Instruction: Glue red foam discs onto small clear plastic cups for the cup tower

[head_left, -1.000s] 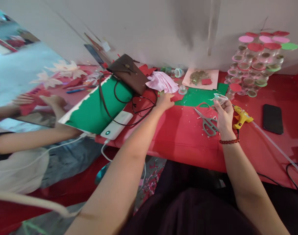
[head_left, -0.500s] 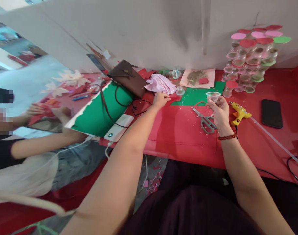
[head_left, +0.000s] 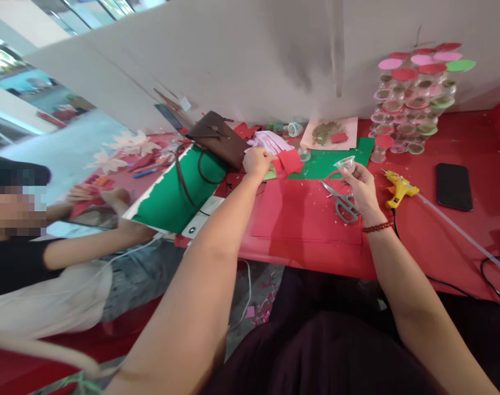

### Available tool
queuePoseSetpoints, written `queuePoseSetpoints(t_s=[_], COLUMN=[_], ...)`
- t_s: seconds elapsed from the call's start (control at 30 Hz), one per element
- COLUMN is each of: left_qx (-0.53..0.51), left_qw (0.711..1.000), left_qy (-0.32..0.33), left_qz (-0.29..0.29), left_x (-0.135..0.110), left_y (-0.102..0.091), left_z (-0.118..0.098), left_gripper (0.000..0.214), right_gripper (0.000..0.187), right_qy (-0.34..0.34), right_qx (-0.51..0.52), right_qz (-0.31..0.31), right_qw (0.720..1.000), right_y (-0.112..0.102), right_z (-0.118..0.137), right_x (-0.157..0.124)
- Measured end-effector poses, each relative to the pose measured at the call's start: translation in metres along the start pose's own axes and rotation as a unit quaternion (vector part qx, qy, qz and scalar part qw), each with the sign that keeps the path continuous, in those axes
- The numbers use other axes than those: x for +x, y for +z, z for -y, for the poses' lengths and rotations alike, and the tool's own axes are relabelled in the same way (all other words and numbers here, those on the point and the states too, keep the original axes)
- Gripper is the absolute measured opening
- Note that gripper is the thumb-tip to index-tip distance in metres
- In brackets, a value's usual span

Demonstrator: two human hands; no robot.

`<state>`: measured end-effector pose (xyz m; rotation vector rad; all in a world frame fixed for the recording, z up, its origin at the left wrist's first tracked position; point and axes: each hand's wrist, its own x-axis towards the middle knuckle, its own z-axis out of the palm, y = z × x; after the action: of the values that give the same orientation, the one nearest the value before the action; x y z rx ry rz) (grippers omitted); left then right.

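My left hand (head_left: 258,162) is closed at the edge of some red paper (head_left: 291,161), which stands partly raised off the table. A bit of light green paper (head_left: 270,173) shows under those fingers. In my right hand (head_left: 362,184) is a small clear plastic cup (head_left: 345,164), tilted, pinched between thumb and fingers above the table. Just below it lie grey-handled scissors (head_left: 346,208), open on the red table. Another clear cup (head_left: 304,154) stands beside the red paper, and pink satin cloth (head_left: 270,142) is bunched behind my left hand.
A yellow glue gun (head_left: 399,189) and a phone (head_left: 454,186) lie to the right. Stacked clear cups with coloured discs (head_left: 414,104) stand behind. A brown bag (head_left: 217,137) rests on a green board (head_left: 171,197) at left. A co-worker (head_left: 85,255) sits on the left.
My left hand has raised the red paper, uncovering light green paper. The cup in my right hand has tipped from level and shifted slightly left. The camera view has swung a little.
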<state>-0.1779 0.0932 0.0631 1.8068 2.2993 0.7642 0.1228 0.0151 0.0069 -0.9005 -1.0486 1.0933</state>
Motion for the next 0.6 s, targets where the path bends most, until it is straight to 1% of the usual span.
queuePoseSetpoints(t_s=[0.03, 0.1, 0.17, 0.2, 0.23, 0.27, 0.33, 0.37, 0.43, 0.47, 0.53, 0.6], left_qx=[0.033, 0.061, 0.037, 0.005, -0.039, -0.095, -0.218, -0.275, -0.371, -0.405, -0.441, -0.466], left_qw=[0.999, 0.996, 0.995, 0.993, 0.99, 0.984, 0.963, 0.948, 0.914, 0.9, 0.879, 0.866], left_qy=[-0.008, -0.013, 0.009, 0.033, 0.065, 0.1, 0.143, 0.155, 0.16, 0.16, 0.172, 0.159], left_qz=[-0.022, -0.057, -0.092, -0.114, -0.119, -0.11, -0.072, -0.049, -0.015, -0.001, 0.048, 0.089], left_x=[0.0, -0.001, -0.006, -0.011, -0.018, -0.027, -0.051, -0.065, -0.093, -0.106, -0.125, -0.136], left_y=[-0.005, -0.013, -0.018, -0.019, -0.018, -0.015, -0.004, 0.002, 0.016, 0.021, 0.028, 0.029], left_z=[-0.003, -0.011, -0.023, -0.03, -0.039, -0.048, -0.066, -0.075, -0.09, -0.097, -0.106, -0.111], left_gripper=[0.018, 0.017, 0.016, 0.016, 0.016, 0.016, 0.017, 0.017, 0.017, 0.019, 0.019, 0.02], right_gripper=[0.037, 0.035, 0.036, 0.037, 0.039, 0.04, 0.041, 0.04, 0.041, 0.043, 0.048, 0.053], right_qy=[0.0, -0.002, -0.004, -0.004, -0.005, -0.005, -0.006, -0.006, -0.003, 0.001, 0.012, 0.017], right_qx=[-0.001, -0.005, -0.003, 0.0, 0.0, -0.003, -0.019, -0.03, -0.053, -0.066, -0.088, -0.099], right_qz=[0.002, 0.009, 0.015, 0.018, 0.019, 0.02, 0.025, 0.029, 0.033, 0.032, 0.025, 0.026], right_qw=[1.0, 1.0, 1.0, 1.0, 1.0, 1.0, 0.999, 0.999, 0.998, 0.997, 0.996, 0.995], right_y=[0.0, 0.0, 0.001, 0.002, 0.002, 0.003, 0.003, 0.003, 0.003, 0.003, 0.002, 0.0], right_z=[0.0, 0.0, 0.001, 0.001, 0.001, 0.001, 0.001, 0.0, -0.002, -0.004, -0.006, -0.008], right_x=[0.0, 0.0, 0.0, 0.0, -0.001, -0.001, -0.001, -0.001, -0.001, -0.001, 0.001, 0.002])
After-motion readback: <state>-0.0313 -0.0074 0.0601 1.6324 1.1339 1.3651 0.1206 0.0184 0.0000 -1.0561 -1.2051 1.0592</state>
